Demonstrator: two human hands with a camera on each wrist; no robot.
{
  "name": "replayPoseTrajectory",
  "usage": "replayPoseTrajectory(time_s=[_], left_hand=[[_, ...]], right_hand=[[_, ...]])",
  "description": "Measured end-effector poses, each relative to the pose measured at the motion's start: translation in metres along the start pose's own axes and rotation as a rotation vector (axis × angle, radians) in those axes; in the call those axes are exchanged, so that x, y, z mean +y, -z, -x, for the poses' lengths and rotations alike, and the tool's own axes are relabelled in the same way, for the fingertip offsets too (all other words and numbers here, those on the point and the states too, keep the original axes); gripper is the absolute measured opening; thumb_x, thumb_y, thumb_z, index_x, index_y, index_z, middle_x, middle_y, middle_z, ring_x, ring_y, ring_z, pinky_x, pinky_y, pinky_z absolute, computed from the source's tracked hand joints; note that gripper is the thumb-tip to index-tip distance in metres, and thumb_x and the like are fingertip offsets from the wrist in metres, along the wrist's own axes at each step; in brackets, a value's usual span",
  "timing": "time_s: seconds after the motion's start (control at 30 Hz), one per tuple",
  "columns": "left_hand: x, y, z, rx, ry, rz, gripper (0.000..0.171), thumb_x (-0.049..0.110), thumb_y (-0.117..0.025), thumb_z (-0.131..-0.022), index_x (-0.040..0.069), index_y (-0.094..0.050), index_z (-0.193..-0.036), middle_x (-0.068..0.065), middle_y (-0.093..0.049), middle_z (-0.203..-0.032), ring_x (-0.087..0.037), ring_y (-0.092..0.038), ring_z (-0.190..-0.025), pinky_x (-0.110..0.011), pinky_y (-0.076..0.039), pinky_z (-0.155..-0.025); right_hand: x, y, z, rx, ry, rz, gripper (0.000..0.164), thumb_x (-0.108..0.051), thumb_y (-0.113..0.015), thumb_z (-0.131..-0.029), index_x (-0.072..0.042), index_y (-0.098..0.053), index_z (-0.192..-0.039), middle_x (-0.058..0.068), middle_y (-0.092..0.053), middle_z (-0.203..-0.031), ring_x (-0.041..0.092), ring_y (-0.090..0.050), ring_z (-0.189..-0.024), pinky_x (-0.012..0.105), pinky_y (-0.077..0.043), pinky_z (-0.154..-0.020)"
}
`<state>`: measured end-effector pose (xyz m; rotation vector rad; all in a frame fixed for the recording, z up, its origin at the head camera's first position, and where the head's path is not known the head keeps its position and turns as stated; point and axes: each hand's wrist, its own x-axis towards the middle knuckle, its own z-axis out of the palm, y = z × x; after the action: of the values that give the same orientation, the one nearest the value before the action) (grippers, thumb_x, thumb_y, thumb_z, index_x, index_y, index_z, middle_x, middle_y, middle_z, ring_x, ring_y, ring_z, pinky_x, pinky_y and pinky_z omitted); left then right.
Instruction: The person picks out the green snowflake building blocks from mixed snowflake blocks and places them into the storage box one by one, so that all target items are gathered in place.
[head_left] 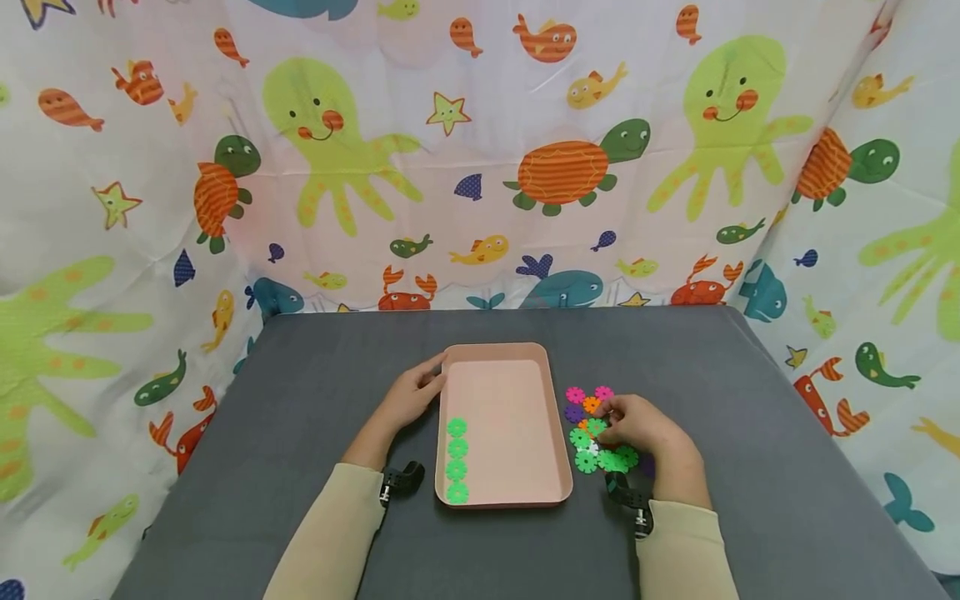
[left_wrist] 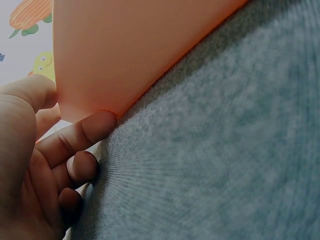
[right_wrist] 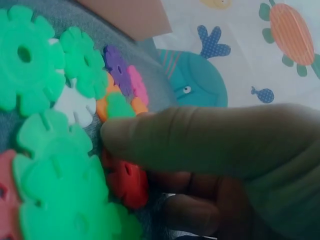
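A shallow pink tray lies on the table, with a column of several green flower-shaped discs along its left side. My left hand holds the tray's far left corner; its fingers touch the tray's outer wall in the left wrist view. To the right of the tray, my right hand is over a loose pile of notched plastic discs. Its thumb and fingers pinch a green flower-shaped disc, whose edge shows blurred past the thumb tip in the right wrist view.
In the pile are more green discs, a white one, a red one, and orange, purple and pink ones. A grey cloth covers the table. Sea-animal curtains hang behind and at the sides.
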<state>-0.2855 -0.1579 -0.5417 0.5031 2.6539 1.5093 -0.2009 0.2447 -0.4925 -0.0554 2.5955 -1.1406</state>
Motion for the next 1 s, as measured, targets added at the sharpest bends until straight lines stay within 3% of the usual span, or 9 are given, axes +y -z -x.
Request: replayPoseTrajectory(time_s=[0.23,0.5,0.73,1.0], left_hand=[[0.002,-0.005,-0.001,-0.018,0.002,0.003,0.051,0.025,-0.059,-0.107,0.021,-0.047,-0.156,-0.004,-0.057,-0.07,-0.019,-0.053,-0.063,-0.034,-0.043,-0.065],[0.001,-0.001,0.0,-0.005,0.01,0.011,0.051,0.025,-0.059,-0.107,0.021,-0.047,-0.157,-0.004,-0.06,-0.071,-0.019,-0.055,-0.065,-0.035,-0.044,-0.068],[0.004,0.002,-0.001,-0.004,0.0,-0.005,0.051,0.026,-0.059,-0.107,0.018,-0.048,-0.156,-0.003,-0.062,-0.075,-0.017,-0.055,-0.067,-0.034,-0.044,-0.069],[0.002,0.002,0.0,0.004,-0.009,-0.015,0.05,0.025,-0.06,-0.106,0.016,-0.05,-0.155,-0.002,-0.058,-0.073,-0.017,-0.054,-0.066,-0.034,-0.043,-0.07]], right_hand=[[-0.002,0.003,0.007,0.04,-0.006,0.015,0.033,-0.009,-0.084,-0.081,0.0,-0.068,-0.109,0.009,-0.05,-0.083,0.023,-0.048,-0.074,0.035,-0.042,-0.062],[-0.035,0.007,0.007,0.092,0.03,0.021,0.034,-0.019,-0.078,-0.091,-0.004,-0.069,-0.12,0.009,-0.061,-0.1,0.024,-0.058,-0.083,0.035,-0.053,-0.068],[-0.073,0.01,-0.009,0.116,0.129,0.048,0.031,-0.02,-0.08,-0.091,-0.006,-0.072,-0.118,0.008,-0.062,-0.099,0.025,-0.056,-0.084,0.035,-0.052,-0.07],[-0.121,0.002,-0.038,0.046,0.234,0.106,0.028,-0.016,-0.081,-0.09,-0.004,-0.072,-0.114,0.007,-0.06,-0.095,0.025,-0.054,-0.086,0.036,-0.049,-0.071]])
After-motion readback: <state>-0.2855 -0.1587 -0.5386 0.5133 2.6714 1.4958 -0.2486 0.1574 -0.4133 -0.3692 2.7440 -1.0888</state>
